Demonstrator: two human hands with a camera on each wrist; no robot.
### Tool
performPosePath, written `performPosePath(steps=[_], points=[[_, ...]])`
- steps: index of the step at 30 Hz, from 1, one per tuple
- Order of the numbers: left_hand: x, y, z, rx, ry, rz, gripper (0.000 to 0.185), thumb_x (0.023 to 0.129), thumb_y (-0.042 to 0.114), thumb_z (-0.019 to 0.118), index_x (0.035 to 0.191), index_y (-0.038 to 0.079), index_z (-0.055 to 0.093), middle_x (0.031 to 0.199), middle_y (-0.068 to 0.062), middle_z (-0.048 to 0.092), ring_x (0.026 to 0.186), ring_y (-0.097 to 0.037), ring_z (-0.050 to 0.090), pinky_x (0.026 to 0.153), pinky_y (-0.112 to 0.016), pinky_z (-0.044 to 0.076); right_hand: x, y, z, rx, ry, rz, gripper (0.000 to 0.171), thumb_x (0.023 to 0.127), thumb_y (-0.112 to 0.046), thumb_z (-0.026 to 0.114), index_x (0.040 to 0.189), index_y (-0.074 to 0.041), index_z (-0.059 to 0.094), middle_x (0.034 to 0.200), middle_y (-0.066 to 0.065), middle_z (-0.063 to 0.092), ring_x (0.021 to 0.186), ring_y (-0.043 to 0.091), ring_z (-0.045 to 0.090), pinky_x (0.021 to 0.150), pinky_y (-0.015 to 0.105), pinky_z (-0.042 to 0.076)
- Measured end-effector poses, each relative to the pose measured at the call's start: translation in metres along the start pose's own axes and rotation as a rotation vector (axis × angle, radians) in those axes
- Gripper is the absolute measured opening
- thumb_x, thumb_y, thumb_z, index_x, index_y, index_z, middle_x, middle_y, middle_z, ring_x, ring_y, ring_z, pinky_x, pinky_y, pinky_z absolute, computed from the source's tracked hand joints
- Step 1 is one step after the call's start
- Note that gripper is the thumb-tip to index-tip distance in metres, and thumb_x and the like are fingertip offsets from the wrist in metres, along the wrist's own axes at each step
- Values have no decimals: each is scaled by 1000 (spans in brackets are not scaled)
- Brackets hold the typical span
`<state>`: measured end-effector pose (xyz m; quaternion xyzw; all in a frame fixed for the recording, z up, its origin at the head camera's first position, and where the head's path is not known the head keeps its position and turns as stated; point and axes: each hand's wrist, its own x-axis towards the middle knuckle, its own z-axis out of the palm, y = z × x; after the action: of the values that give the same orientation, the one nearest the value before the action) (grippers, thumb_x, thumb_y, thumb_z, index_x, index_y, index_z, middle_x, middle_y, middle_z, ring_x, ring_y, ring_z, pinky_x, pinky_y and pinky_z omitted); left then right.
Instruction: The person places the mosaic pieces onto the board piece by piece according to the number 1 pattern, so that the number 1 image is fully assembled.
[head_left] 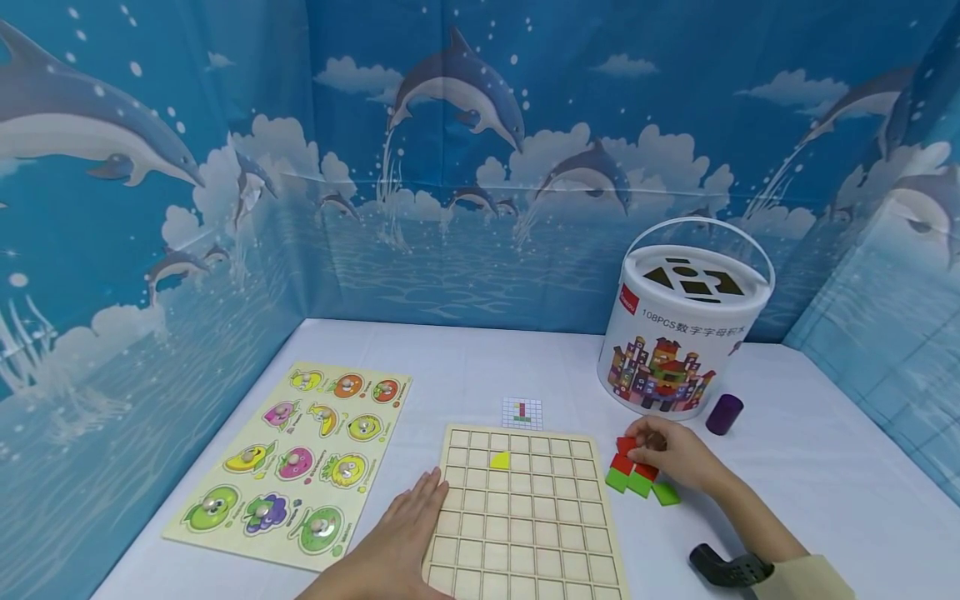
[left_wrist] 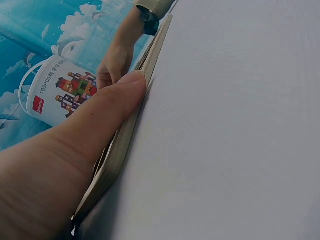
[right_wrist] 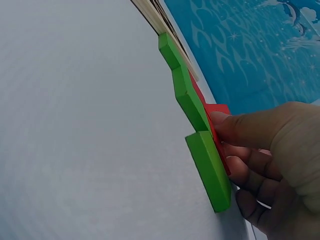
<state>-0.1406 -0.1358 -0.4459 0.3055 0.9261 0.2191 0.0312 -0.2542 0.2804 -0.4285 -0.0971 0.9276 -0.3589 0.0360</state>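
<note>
The grid board (head_left: 498, 529) was touched along its side by the left hand (head_left: 397, 533), fingers extended; its thumb, barely caught from the head, was shown against the board's edge by the left wrist view. Green tiles (head_left: 640, 485) were laid nearer than the right hand (head_left: 678, 457), by which a red tile (head_left: 626, 446) was pinched. Ahead of the left hand, rightward, a yellow piece (head_left: 500, 461) was seen only from the head.

Near the far right corner of the table (head_left: 450, 367), a white bucket (head_left: 663, 333) reads "108PCS 数字字母积", its final character turning out of clear sight. White lettering on its red label (head_left: 628, 298) is too small to read, like the captions on the fruit puzzle (head_left: 392, 407) along the table's left edge.
</note>
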Motion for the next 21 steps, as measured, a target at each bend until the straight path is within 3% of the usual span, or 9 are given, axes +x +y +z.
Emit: performPosePath(steps=[9, 21], points=[[0, 0, 0, 7, -1, 4, 131, 65, 76, 70, 151, -8, 19, 158, -26, 13, 145, -40, 14, 111, -59, 24, -2, -2, 1, 24, 33, -6, 21, 86, -11, 75, 102, -4, 63, 82, 4, 55, 77, 20, 51, 62, 23, 47], [0, -1, 0, -21, -11, 2, 131, 65, 75, 71, 151, -8, 17, 159, -26, 11, 146, -39, 12, 111, -60, 22, -5, -3, -1, 60, 54, -1, 9, 95, -9, 63, 101, -3, 64, 81, 5, 59, 74, 21, 53, 60, 24, 49]])
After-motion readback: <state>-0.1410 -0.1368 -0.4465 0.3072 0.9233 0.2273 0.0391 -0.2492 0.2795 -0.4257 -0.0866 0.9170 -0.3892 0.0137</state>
